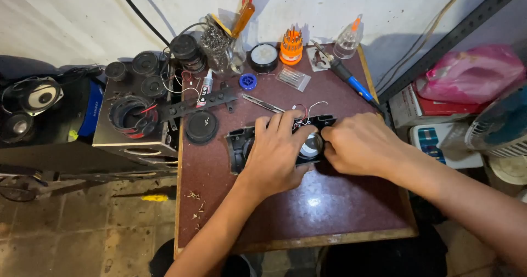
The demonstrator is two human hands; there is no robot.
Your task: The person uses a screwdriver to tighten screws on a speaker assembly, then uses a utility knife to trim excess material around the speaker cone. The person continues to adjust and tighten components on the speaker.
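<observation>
Black speaker housing (241, 145): mid-desk (329, 211), wires up. My left hand (274, 153) lies over it, grip closed on its body. My right hand (357, 145) pinches its right end. Loose speaker cone (201, 126) just left of the housing; soldering iron (351, 79) behind it.

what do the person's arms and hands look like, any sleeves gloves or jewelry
Both arms are bare as far as the view reaches, with no sleeves showing. The left hand and right hand wear no gloves. No rings, watch or bracelets show on the fingers or wrists, and no markings are visible on either forearm.
</observation>
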